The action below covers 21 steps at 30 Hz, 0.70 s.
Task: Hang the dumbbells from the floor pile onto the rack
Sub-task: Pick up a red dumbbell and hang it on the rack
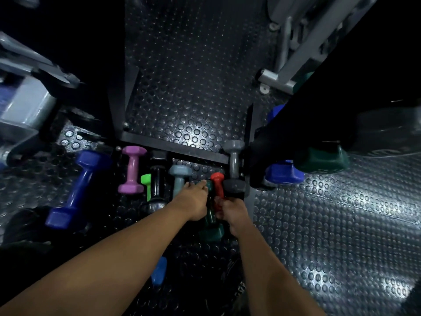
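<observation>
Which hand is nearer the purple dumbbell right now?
Left. The left hand lies over the light grey-blue dumbbell, right of the purple dumbbell with the black one between. The right hand is farther right, at the red dumbbell.

Dumbbells (pixel 131 169) are lying side by side on the floor (pixel 330 224) before the rack's base bar (pixel 173 145); both hands are reaching among them, left hand (pixel 193 199) beside right hand (pixel 232 210).
</observation>
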Tool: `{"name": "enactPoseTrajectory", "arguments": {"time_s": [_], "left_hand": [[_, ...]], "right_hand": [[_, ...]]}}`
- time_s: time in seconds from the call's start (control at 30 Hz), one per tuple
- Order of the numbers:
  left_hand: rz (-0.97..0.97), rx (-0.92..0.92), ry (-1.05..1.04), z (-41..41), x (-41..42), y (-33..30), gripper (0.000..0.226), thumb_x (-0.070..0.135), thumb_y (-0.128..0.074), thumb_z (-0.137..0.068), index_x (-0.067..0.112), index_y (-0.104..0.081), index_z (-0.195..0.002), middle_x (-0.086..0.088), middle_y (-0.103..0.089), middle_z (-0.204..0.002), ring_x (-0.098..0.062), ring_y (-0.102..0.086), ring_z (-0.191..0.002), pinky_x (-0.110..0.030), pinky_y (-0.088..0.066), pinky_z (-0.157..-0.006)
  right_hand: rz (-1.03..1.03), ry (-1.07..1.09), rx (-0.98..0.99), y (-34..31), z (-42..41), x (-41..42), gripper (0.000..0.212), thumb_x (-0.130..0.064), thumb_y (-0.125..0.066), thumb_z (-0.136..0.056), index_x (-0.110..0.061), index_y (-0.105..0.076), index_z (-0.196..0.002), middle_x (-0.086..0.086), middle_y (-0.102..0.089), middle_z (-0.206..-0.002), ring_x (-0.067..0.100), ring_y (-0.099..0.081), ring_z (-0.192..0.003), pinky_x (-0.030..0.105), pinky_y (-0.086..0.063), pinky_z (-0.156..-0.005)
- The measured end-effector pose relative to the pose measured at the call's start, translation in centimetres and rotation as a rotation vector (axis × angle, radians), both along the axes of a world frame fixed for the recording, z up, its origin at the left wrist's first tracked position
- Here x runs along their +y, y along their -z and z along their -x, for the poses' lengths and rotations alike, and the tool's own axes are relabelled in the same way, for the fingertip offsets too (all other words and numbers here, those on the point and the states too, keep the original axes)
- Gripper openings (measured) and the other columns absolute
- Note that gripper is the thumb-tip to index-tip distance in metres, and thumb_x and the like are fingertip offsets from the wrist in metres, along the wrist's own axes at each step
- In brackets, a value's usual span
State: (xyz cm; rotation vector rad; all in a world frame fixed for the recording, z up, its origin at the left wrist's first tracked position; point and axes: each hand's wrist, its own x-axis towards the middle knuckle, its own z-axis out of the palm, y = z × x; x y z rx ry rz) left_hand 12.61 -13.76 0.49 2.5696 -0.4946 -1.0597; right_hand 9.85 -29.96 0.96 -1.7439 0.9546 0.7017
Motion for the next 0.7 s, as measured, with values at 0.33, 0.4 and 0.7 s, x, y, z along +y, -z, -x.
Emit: {"name": "enactPoseTrajectory", "arguments": {"time_s": [0.33, 0.4, 0.7], "left_hand": [[0.25, -0.049, -0.226, -0.8, 1.8, -0.6, 0.084, 0.014, -0.054, -0.101, 0.024, -0.004, -0.168, -0.011, -0.011, -0.174, -0.031, -0.031, -0.155, -0.04, -0.033, -0.124], [0.238, -0.077, -0.187, -0.8, 1.7, -1.4, 0.096, 0.01, -0.058, -0.097, 0.035, 0.004, -0.167, -0.011, -0.003, -0.175, -0.035, -0.036, -0.152, -0.043, -0.038, -0.121], [0.166, -0.268, 0.056, 0.9, 1.4, -4.9, 0.097, -0.011, -0.051, -0.092, 0.044, -0.016, -0.164, -0.005, 0.005, -0.175, -0.024, -0.014, -0.155, -0.045, -0.032, -0.12]], "right_hand": [[0.236, -0.32, 0.002, -4.0, 0.9, -1.0, 0.02, -0.035, -0.075, -0.088, -0.023, -0.074, -0.104, 0.002, -0.078, -0.082, 0.018, -0.073, -0.072, 0.038, -0.062, -0.075], [0.34, -0.501, -0.033, -5.5, 1.4, -1.4, 0.018, -0.036, -0.074, -0.09, -0.027, -0.073, -0.106, 0.0, -0.076, -0.084, 0.019, -0.072, -0.08, 0.033, -0.059, -0.075], [0.49, -0.766, -0.245, -10.0, 4.9, -1.1, 0.046, -0.01, -0.072, -0.094, -0.021, -0.064, -0.138, -0.003, -0.057, -0.122, 0.014, -0.056, -0.108, 0.02, -0.039, -0.093]]}}
